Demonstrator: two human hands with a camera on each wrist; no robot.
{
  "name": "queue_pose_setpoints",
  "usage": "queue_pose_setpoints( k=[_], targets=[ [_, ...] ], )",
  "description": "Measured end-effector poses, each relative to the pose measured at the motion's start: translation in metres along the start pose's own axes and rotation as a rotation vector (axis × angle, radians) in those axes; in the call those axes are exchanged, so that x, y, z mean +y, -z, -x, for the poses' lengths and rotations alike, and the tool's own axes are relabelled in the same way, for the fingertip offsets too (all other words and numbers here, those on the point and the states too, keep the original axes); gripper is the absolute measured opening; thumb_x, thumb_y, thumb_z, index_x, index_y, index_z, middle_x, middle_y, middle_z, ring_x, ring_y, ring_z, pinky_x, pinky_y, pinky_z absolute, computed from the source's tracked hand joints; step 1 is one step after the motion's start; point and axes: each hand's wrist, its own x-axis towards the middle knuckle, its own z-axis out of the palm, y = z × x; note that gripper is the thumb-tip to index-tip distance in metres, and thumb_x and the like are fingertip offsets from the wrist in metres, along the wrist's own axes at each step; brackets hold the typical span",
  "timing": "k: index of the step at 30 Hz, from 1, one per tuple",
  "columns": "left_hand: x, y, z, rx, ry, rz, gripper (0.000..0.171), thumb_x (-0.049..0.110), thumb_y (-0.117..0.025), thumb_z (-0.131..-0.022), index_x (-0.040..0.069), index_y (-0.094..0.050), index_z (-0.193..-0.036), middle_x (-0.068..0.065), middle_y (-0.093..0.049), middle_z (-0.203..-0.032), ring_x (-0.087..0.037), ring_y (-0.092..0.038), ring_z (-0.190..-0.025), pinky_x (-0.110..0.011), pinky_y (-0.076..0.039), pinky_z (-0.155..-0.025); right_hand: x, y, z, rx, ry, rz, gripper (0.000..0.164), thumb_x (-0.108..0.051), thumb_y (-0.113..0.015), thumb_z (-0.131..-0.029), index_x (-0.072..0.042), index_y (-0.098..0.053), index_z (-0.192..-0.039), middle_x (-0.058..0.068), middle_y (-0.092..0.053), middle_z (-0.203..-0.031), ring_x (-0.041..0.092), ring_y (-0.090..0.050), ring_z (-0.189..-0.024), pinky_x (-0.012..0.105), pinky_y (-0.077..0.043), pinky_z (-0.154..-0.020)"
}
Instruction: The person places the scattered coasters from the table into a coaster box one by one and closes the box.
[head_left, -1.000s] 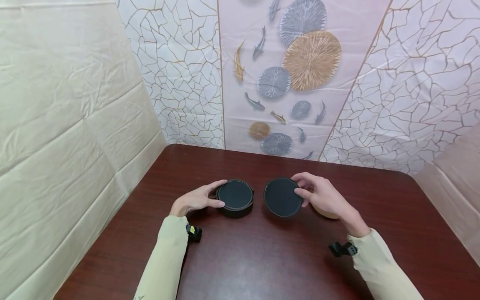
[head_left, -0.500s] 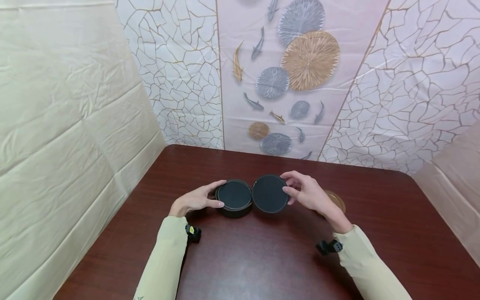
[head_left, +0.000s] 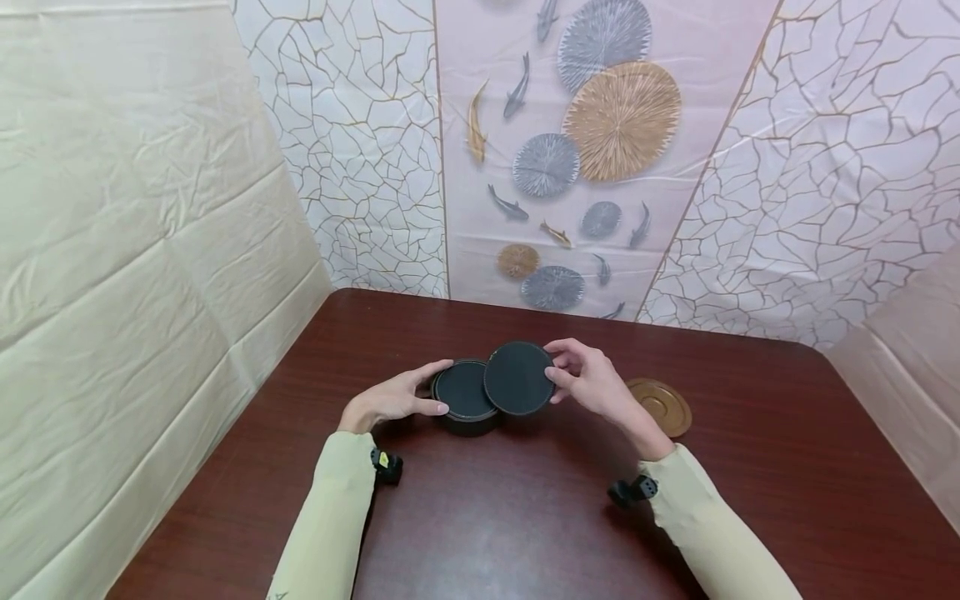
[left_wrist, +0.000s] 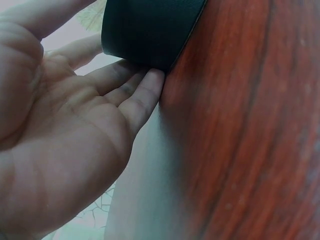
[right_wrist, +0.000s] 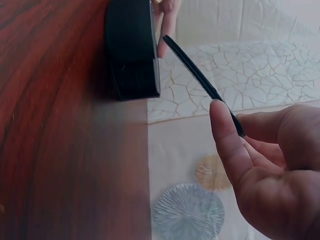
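Observation:
In the head view my left hand point(head_left: 393, 398) holds the near-left side of a round black coaster holder point(head_left: 468, 427), thumb on the near side and fingers on the far side. A black coaster point(head_left: 459, 388) lies in the top of the holder. My right hand point(head_left: 590, 385) pinches another round black coaster point(head_left: 517, 378) by its right edge. This coaster is tilted and overlaps the holder's right part in the head view. The right wrist view shows the held coaster point(right_wrist: 192, 70) edge-on, apart from the holder point(right_wrist: 132, 50); its edge looks layered.
A brown round dish-like disc point(head_left: 666, 408) lies on the dark red wooden table point(head_left: 480, 517), beyond my right wrist. Patterned cloth point(head_left: 360, 150) hangs behind the table, and a plain cream cloth point(head_left: 150, 217) along the left.
My right hand has carried the coaster leftward, from beside the holder to partly over it. The brown disc has come into fuller view. My left hand and the holder have stayed put.

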Motion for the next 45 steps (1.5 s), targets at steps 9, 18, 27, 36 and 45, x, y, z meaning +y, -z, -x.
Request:
queue_pose_setpoints(
  k=[9, 18, 27, 36, 45],
  targets=[
    [0.000, 0.001, 0.001, 0.009, 0.006, 0.009, 0.085, 0.021, -0.077, -0.085, 0.028, -0.029, -0.155, -0.004, -0.038, -0.155, -0.023, -0.038, -0.140, -0.042, -0.031, -0.115, 0.000, -0.024, -0.010, 0.001, -0.035, -0.029, 0.037, -0.005, -0.065, -0.093, -0.005, -0.056, -0.129, 0.023, -0.064, -0.097, 0.032, -0.070, -0.066, 0.055, -0.056, -0.068],
    [0.002, 0.001, 0.003, 0.004, 0.003, 0.009, 0.087, 0.022, -0.077, -0.085, 0.027, -0.027, -0.156, -0.003, -0.036, -0.156, -0.023, -0.035, -0.142, -0.044, -0.031, -0.115, 0.003, -0.041, -0.018, -0.009, -0.040, -0.079, 0.037, -0.003, -0.066, -0.092, -0.002, -0.057, -0.127, 0.022, -0.065, -0.094, 0.025, -0.069, -0.062, 0.056, -0.056, -0.067],
    [0.002, 0.001, -0.001, 0.010, 0.009, -0.017, 0.085, 0.027, -0.078, -0.084, 0.032, -0.029, -0.154, -0.001, -0.035, -0.156, -0.022, -0.033, -0.142, -0.043, -0.032, -0.114, 0.008, -0.045, -0.028, -0.029, -0.115, -0.055, 0.036, -0.008, -0.069, -0.091, -0.005, -0.058, -0.126, 0.016, -0.067, -0.091, 0.026, -0.068, -0.060, 0.051, -0.058, -0.069],
    [0.001, 0.002, -0.004, 0.017, -0.017, -0.052, 0.084, 0.027, -0.078, -0.084, 0.030, -0.031, -0.154, -0.001, -0.038, -0.155, -0.022, -0.036, -0.141, -0.044, -0.031, -0.115, 0.010, -0.056, -0.034, -0.032, -0.116, 0.079, 0.034, -0.014, -0.072, -0.089, -0.007, -0.060, -0.120, 0.008, -0.064, -0.073, 0.018, -0.058, -0.049, 0.038, -0.055, -0.053],
    [-0.003, 0.001, -0.002, 0.016, 0.011, -0.016, 0.084, 0.028, -0.079, -0.084, 0.033, -0.031, -0.153, 0.000, -0.036, -0.156, -0.022, -0.035, -0.141, -0.046, -0.032, -0.115, 0.016, -0.063, -0.036, -0.068, -0.172, 0.116, 0.033, -0.019, -0.072, -0.090, -0.010, -0.059, -0.119, 0.006, -0.063, -0.071, 0.019, -0.056, -0.049, 0.038, -0.053, -0.051]
  ],
)
